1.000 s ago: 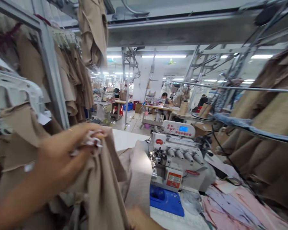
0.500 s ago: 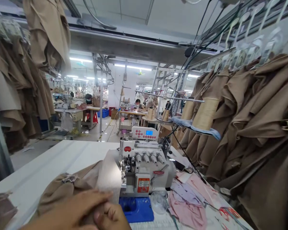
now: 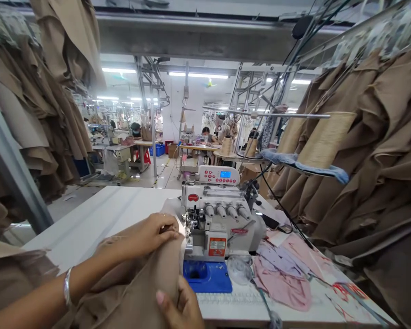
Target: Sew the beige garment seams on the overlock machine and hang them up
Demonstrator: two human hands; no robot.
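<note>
A brown fabric piece drapes over the white table toward the overlock sewing machine. My left hand, with a silver bracelet on its wrist, pinches the upper part of the cloth just left of the needle area, fingers closed. Lower down, the thumb of my right hand lies over the cloth near its right edge, with the fingers behind it. That edge runs up alongside the machine's front. A lit patch falls on the cloth by the needle.
Pink and lilac scraps lie right of the machine, near a clear round dish. A blue tray sits in front of it. Thread cones stand behind at right. Brown garments hang on both sides. A person sits farther back.
My hands, close together low at the left before, have separated. The left has moved up toward the needle area, the right sits lower on the cloth edge. The view has tilted down.
</note>
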